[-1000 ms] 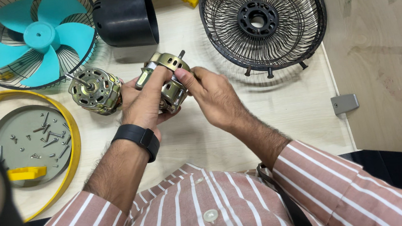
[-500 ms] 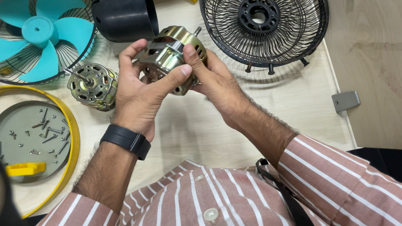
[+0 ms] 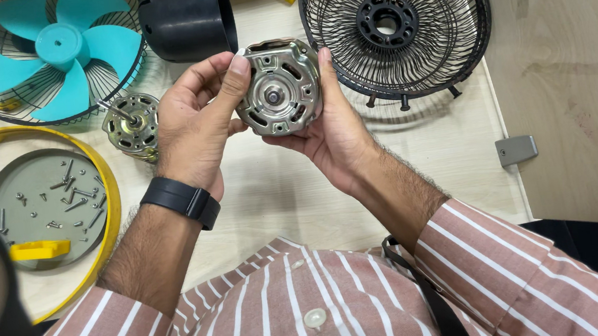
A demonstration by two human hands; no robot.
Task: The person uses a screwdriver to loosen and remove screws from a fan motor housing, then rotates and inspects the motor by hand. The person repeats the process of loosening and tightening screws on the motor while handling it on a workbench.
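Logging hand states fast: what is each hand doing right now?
Left hand: closed on the metal motor housing, thumb on its face.
Right hand: closed on the same motor housing, cradling it from the right and below.

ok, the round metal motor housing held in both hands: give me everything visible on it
The round silvery metal motor housing looks like stamped, slightly brass-tinted steel. Its flat end faces the camera, with a central bearing hub and shaft end ringed by slotted vent openings and small holes. It is held above the pale wooden table, between the black fan guard and a black cylindrical cover. The left hand grips its left edge, thumb on the rim; the right hand cradles its right side.
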